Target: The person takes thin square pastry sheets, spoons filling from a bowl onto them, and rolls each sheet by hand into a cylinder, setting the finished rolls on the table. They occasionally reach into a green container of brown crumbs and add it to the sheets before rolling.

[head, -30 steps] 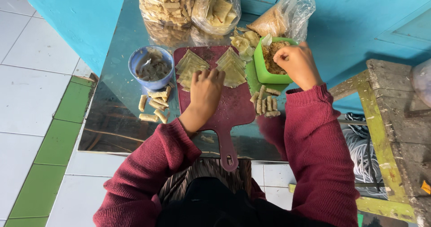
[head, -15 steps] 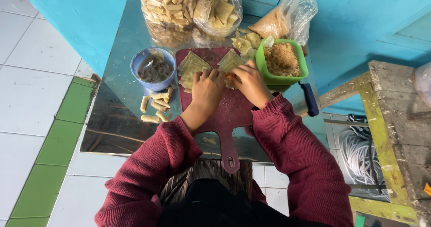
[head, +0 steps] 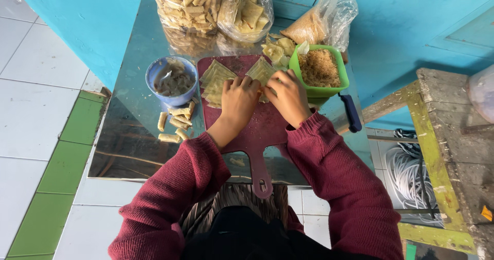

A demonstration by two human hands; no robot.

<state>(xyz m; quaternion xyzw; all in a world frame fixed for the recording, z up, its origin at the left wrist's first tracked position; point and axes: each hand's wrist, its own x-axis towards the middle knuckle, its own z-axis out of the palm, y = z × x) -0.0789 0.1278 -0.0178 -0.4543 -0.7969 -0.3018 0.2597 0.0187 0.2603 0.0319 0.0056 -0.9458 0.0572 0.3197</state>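
My left hand (head: 240,100) and my right hand (head: 288,96) rest side by side on a dark red cutting board (head: 257,129), fingers curled over a pale wrapper sheet (head: 259,70) at the board's far end. What lies under the fingers is hidden. A stack of wrapper sheets (head: 216,80) sits left of my left hand on the board. A green tub of brown crumbly filling (head: 319,68) stands just right of my right hand.
A blue bowl of dark paste with a spoon (head: 172,80) stands left of the board, with several finished rolls (head: 175,123) in front of it. Plastic bags of rolls (head: 190,3), wrappers (head: 246,13) and filling (head: 321,26) line the blue wall. A blue-handled knife (head: 351,113) lies right.
My right hand left the green tub and came down on the board beside my left hand. Both hands now close over the wrapper sheet.
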